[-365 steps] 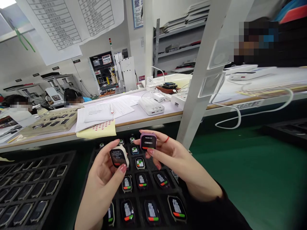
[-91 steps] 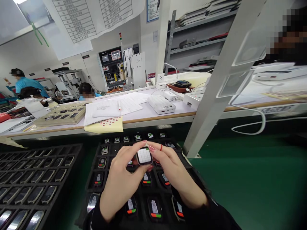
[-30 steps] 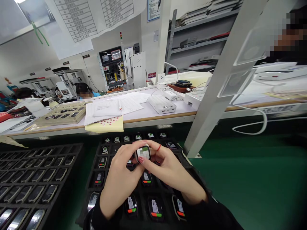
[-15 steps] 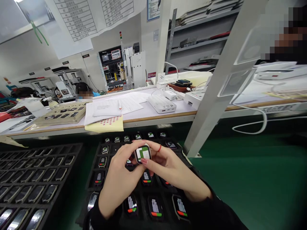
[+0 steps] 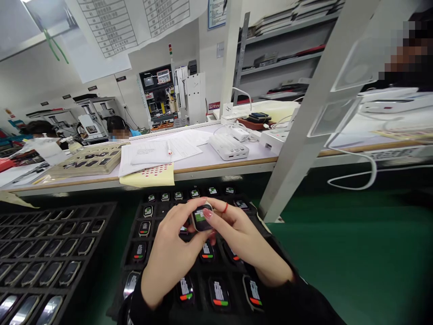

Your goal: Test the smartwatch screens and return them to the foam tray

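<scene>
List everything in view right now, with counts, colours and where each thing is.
smartwatch: 1, dark case, green-lit screen, held between both hands
foam tray: 1, black, beneath the hands, rows of lit watches
second foam tray: 1, black, to the left, rows of dark watches
beige tray: 1, on the bench, holding dark watches
paper stack: 1, white, on the bench
dotted sheet: 1, yellow with red dots, at the bench edge
power bank: 1, white, on the bench
post: 1, white, right of the hands
wall chart: 1, white, hanging above the bench
left hand: 1, bare, pinching the watch
right hand: 1, bare, red band on a finger, pinching the watch
</scene>
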`<state>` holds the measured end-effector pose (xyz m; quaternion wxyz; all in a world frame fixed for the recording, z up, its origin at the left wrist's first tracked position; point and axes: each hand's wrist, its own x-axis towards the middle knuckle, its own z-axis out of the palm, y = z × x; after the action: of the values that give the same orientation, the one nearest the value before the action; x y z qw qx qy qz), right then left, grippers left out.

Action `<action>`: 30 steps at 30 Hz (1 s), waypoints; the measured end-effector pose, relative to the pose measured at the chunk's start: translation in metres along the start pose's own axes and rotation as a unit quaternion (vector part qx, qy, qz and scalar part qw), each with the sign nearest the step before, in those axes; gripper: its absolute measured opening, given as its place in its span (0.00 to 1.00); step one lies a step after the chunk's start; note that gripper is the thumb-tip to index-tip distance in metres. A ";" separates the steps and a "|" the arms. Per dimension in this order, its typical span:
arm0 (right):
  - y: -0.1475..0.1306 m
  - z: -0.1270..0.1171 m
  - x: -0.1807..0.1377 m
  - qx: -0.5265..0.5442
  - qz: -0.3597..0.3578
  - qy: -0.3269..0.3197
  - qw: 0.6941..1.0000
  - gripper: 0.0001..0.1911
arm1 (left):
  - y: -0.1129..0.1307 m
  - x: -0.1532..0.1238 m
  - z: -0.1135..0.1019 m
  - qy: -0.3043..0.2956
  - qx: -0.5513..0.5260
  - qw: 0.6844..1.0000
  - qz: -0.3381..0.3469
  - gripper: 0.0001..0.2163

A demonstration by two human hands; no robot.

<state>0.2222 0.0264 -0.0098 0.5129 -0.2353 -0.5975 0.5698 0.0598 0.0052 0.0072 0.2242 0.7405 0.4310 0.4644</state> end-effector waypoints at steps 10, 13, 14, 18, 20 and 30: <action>0.007 0.000 -0.002 -0.032 -0.017 0.017 0.999 0.15 | 0.001 0.001 -0.001 0.005 0.007 1.000 0.018 0.24; 0.006 -0.001 -0.002 -0.033 -0.005 0.024 0.999 0.16 | 0.001 0.001 0.000 0.005 0.008 1.000 0.014 0.24; 0.006 -0.001 -0.001 -0.029 -0.001 0.023 0.999 0.17 | 0.001 0.001 0.000 0.004 0.007 1.000 0.013 0.25; 0.003 0.000 0.001 -0.006 -0.003 0.019 1.000 0.16 | 0.000 0.000 0.002 0.000 0.012 1.000 0.008 0.28; 0.003 0.002 0.001 -0.006 -0.006 0.032 0.999 0.15 | 0.000 0.000 0.004 -0.001 0.021 1.000 0.008 0.28; 0.007 0.002 0.000 -0.070 -0.033 0.020 0.997 0.16 | -0.002 0.002 0.000 -0.005 0.012 1.000 0.018 0.27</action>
<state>0.2183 0.0274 -0.0159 0.5256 -0.2621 -0.6331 0.5041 0.0592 0.0073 0.0069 0.2088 0.7532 0.4222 0.4592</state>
